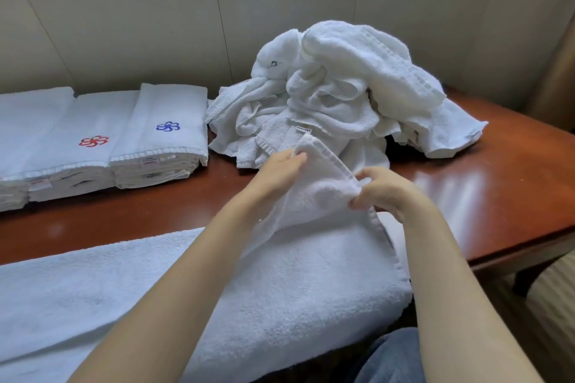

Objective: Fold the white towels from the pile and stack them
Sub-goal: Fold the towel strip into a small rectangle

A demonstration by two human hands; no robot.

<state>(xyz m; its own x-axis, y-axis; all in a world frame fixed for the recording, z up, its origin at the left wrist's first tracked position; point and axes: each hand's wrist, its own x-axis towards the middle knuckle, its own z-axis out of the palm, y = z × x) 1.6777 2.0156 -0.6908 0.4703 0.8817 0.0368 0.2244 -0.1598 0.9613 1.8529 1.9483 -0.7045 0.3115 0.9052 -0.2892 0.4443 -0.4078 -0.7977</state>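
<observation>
- Reddish wooden desk (485,183) against a pale panelled wall (140,25).
- Mid-fold: one white towel (280,277) spread along the near edge, right end lifted.
- Left grip (280,165) pinching the raised corner; right grip (384,188) grasping the hem beside it.
- Next, likely: carrying that end leftward, matching edges, smoothing flat.
- Counted: one loose pile (336,96) behind, three folded stacks (161,146) at left.

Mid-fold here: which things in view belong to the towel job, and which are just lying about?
Part of the job:
- spread towel, its end lifted by left hand and right hand
- unfolded towel pile
- folded towel stacks, with red and blue emblems

Just there:
- wooden table
- striped cushion
- wall panels
</observation>
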